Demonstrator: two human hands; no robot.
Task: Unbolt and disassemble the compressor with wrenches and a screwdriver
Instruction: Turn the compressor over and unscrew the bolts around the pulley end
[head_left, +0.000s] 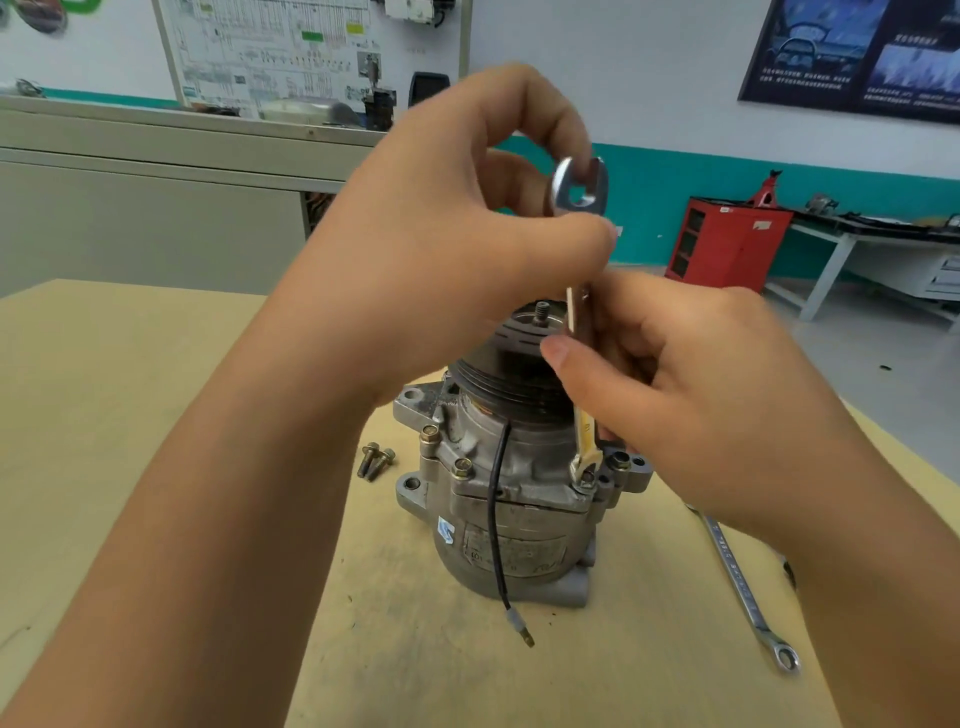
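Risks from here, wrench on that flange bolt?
1. The wrench stands nearly upright on the bolt, so its open end may slip and round it.
2. The compressor stands unclamped; the left hand and right hand both hold the wrench, so a hard pull might tip it.
3. The loose bolts could roll off the table.

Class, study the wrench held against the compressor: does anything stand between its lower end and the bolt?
Nothing visible does. The wrench has its lower end on the bolt at the right side of the compressor; the black wire hangs further left, apart from it.
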